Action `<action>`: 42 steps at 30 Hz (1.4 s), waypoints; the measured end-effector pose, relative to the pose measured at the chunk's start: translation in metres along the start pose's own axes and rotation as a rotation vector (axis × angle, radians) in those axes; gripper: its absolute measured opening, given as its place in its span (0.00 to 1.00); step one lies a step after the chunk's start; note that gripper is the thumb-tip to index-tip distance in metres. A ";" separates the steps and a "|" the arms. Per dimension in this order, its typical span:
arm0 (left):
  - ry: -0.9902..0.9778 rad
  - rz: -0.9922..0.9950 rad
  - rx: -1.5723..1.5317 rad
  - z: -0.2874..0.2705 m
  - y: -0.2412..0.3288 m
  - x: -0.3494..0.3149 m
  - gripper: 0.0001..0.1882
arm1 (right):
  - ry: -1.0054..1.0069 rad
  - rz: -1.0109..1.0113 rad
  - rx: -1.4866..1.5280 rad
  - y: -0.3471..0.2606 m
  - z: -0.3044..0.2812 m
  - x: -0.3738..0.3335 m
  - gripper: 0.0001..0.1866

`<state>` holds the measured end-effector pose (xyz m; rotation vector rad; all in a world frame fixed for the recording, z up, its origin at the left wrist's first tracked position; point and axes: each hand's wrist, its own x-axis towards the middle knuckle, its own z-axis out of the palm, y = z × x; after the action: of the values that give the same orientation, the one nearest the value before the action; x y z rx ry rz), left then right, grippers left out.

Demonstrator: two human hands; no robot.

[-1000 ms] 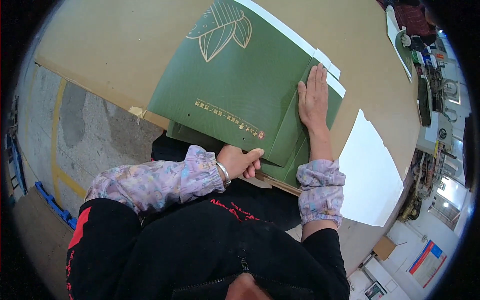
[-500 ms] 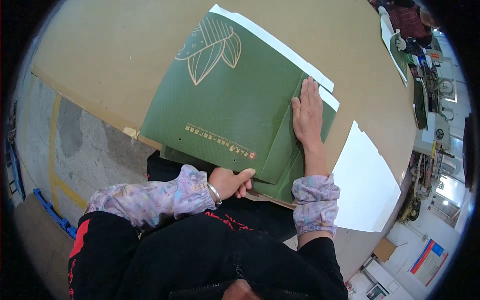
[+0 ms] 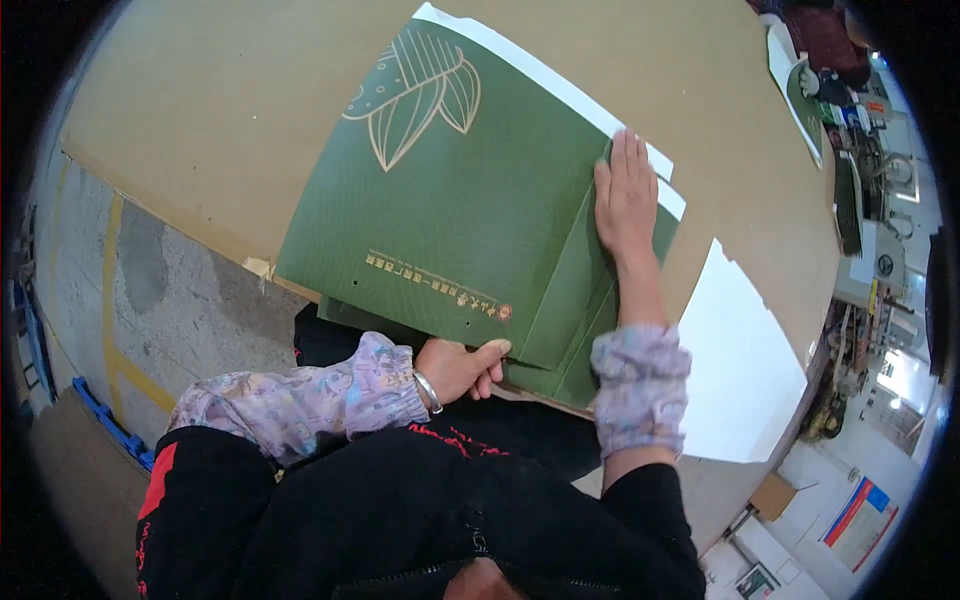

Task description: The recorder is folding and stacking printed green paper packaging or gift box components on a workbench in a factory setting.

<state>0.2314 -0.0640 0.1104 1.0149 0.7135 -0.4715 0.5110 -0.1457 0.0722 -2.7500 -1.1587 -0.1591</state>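
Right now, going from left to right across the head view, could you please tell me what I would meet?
Yellow floor line, left hand, right hand, large white sheet, red-and-blue wall poster.

The desk (image 3: 220,130) is broad and brown, with a pale torn patch (image 3: 258,267) on its near edge. Green sheets (image 3: 460,210) with white margins lie on it, jutting past that edge; a white sheet (image 3: 745,350) lies just right of them, another green-and-white sheet (image 3: 803,108) far right.

Soft, even light; fisheye bending toward black edges.
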 end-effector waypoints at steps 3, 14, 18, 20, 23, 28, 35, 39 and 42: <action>0.033 0.002 0.023 0.006 0.005 0.001 0.20 | -0.003 0.056 0.000 0.027 0.019 0.053 0.32; 0.047 0.066 0.052 -0.011 0.000 0.010 0.19 | -0.040 -0.106 0.132 -0.079 -0.023 -0.110 0.36; 0.032 0.054 0.087 -0.007 0.003 0.007 0.20 | -0.186 -0.058 0.308 -0.105 -0.073 -0.200 0.35; -0.002 0.067 0.112 -0.012 0.000 0.008 0.20 | -0.152 -0.067 0.311 -0.101 -0.070 -0.215 0.34; -0.060 0.063 0.097 -0.020 0.004 0.004 0.17 | -0.091 -0.078 0.339 -0.103 -0.074 -0.215 0.32; -0.215 -0.057 0.085 0.013 0.021 -0.031 0.15 | 0.032 -0.036 0.323 -0.092 -0.101 -0.235 0.30; -0.474 1.229 1.289 0.048 0.032 -0.042 0.22 | 0.058 -0.003 0.306 -0.079 -0.061 -0.255 0.27; -0.321 1.188 1.835 0.046 0.027 0.015 0.46 | 0.167 0.121 0.469 -0.059 -0.078 -0.270 0.35; -0.308 1.174 1.912 0.032 0.009 0.033 0.49 | 0.199 0.441 0.234 -0.031 -0.094 -0.305 0.35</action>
<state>0.2702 -0.0897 0.1023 2.7225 -1.0084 -0.0998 0.2731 -0.3552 0.1201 -2.6270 -0.4723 -0.2207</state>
